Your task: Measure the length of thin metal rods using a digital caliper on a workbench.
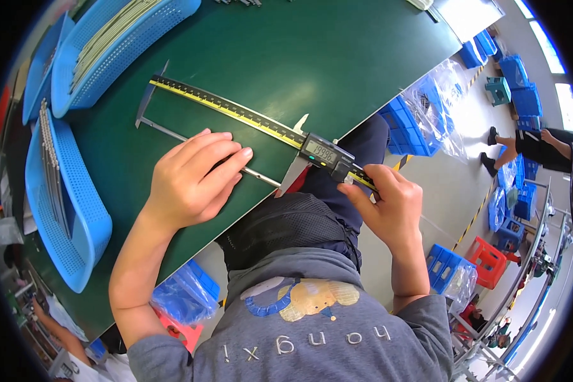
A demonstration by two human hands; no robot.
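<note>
A digital caliper with a black and yellow scale lies slantwise over the green table. Its slider, with a small display, sits near the table's edge. My right hand grips the caliper's near end, thumb and fingers closed round the beam beside the slider. Between the caliper's long jaws runs a thin silver metal rod, its ends at the two jaws. My left hand lies over the middle of this rod with fingers closed on it, hiding part of its length.
Blue perforated baskets holding thin rods stand at the left of the table. Blue crates with plastic bags are on the floor to the right, by a red stool. Another person stands at the far right.
</note>
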